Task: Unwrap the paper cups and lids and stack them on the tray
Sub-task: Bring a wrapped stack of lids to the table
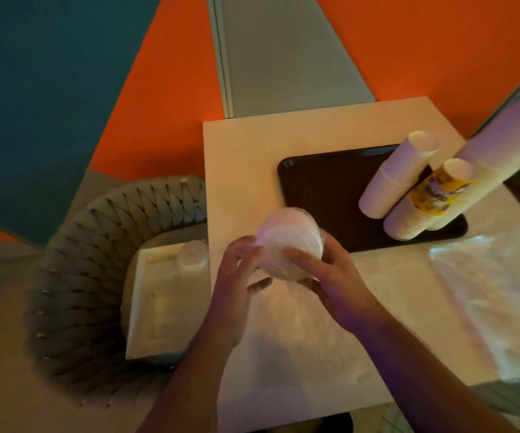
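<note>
Both hands hold a white stack of lids (pixel 288 242) above the near-left part of the table, just in front of the dark tray (pixel 324 195). My left hand (pixel 237 276) grips its left side with curled fingers. My right hand (pixel 330 276) wraps its right side, thumb across the front. Thin clear wrap seems to cover the stack, though blur hides detail. On the tray's right part stand a white cup stack (pixel 396 176), a stack of printed yellow cups (pixel 430 198) and a taller white stack (pixel 508 145).
Crumpled clear plastic wrap (pixel 483 295) lies on the table's right side. A woven grey chair (pixel 74 276) stands left of the table, carrying a white box (pixel 158 310) with a small lid stack (pixel 193 255) on it. The table (pixel 252 145) stands against an orange wall.
</note>
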`<state>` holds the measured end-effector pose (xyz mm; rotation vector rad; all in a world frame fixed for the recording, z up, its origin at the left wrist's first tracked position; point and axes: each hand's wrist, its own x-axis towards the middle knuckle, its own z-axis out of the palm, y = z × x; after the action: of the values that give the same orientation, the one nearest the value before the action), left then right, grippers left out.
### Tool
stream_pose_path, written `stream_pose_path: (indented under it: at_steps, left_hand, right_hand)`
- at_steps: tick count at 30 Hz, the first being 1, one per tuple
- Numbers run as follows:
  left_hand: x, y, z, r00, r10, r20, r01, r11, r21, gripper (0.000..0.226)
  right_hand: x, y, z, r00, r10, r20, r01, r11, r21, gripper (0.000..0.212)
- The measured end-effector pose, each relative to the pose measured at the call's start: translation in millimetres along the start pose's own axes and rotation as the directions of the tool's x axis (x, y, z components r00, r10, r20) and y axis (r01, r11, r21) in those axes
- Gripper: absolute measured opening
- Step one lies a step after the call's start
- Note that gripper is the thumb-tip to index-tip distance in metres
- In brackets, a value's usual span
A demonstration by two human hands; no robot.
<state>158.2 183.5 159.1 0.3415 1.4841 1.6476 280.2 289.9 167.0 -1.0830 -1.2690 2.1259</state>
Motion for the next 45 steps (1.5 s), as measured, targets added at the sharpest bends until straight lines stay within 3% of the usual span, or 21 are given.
stream_pose_path:
  at_steps: [3, 10, 14, 18, 20, 22, 25, 27, 30, 34, 40, 42, 43, 45]
  left_hand:
    - [-6.4, 3.6, 32.9, 0.999, -0.036, 0.007, 0.037, 0.995, -0.096, 0.011]
    - [-31.5, -11.7, 118.7, 0.982, 0.148, 0.120, -0.174, 0.953, 0.248, 0.008]
    - [-42.6, -26.0, 155.1, 0.932, 0.191, 0.307, -0.341, 0.746, 0.572, 0.011]
    - [-50.0, -14.9, 180.1, 0.909, 0.371, 0.189, -0.390, 0.600, 0.699, 0.036]
    - [-52.5, -11.2, 197.8, 0.893, 0.376, 0.245, -0.418, 0.496, 0.761, 0.038]
    - [-54.1, -14.4, 213.3, 0.878, 0.370, 0.304, -0.456, 0.450, 0.768, 0.027]
    - [-54.3, -20.7, 221.2, 0.859, 0.417, 0.298, -0.497, 0.533, 0.685, 0.014]
    - [-55.5, -24.4, 218.3, 0.838, 0.459, 0.294, -0.523, 0.525, 0.671, 0.012]
    - [-58.9, -30.4, 215.8, 0.797, 0.517, 0.311, -0.572, 0.483, 0.663, 0.007]
    - [-61.6, -32.5, 213.4, 0.758, 0.535, 0.372, -0.618, 0.409, 0.671, 0.009]
    - [-57.8, -34.6, 195.9, 0.726, 0.404, 0.557, -0.679, 0.289, 0.675, 0.009]
    - [-52.8, -26.5, 189.1, 0.750, 0.296, 0.591, -0.661, 0.351, 0.663, 0.018]
    - [-49.9, -19.3, 186.1, 0.790, 0.258, 0.555, -0.606, 0.457, 0.651, 0.025]
    - [-40.3, -2.3, 177.5, 0.898, 0.271, 0.346, -0.430, 0.704, 0.565, 0.036]
  right_hand:
    - [-13.2, -16.3, -44.1, 0.998, -0.033, -0.043, 0.036, 0.997, 0.071, 0.065]
    - [-39.8, -40.9, -107.2, 0.988, -0.069, -0.139, 0.112, 0.937, 0.330, 0.041]
    - [-43.5, -50.2, -143.0, 0.974, -0.054, -0.219, 0.139, 0.909, 0.394, 0.040]
    - [-48.3, -57.5, -175.3, 0.981, -0.064, -0.182, 0.106, 0.966, 0.235, 0.058]
    - [-52.3, -61.9, -185.9, 0.992, -0.068, -0.107, 0.085, 0.984, 0.154, 0.069]
    - [-56.2, -66.5, -192.4, 0.997, -0.081, -0.019, 0.083, 0.987, 0.136, 0.068]
    - [-59.0, -73.4, -199.9, 0.998, -0.062, 0.003, 0.060, 0.978, 0.199, 0.073]
    - [-58.0, -73.8, -202.3, 0.998, -0.051, -0.026, 0.056, 0.976, 0.212, 0.071]
    - [-55.4, -69.5, -197.6, 0.998, -0.047, -0.032, 0.055, 0.955, 0.292, 0.064]
    - [-54.4, -72.7, -180.8, 1.000, 0.017, 0.006, -0.018, 0.895, 0.446, 0.072]
    - [-49.0, -86.6, -169.2, 0.994, -0.044, 0.100, -0.022, 0.814, 0.580, 0.046]
    - [-48.2, -92.5, -164.5, 0.994, -0.054, 0.095, -0.010, 0.823, 0.569, 0.042]
    - [-46.5, -93.5, -164.4, 0.995, -0.057, 0.081, 0.004, 0.840, 0.542, 0.043]
    - [-42.2, -97.3, -162.2, 0.997, -0.053, 0.054, 0.023, 0.893, 0.449, 0.044]
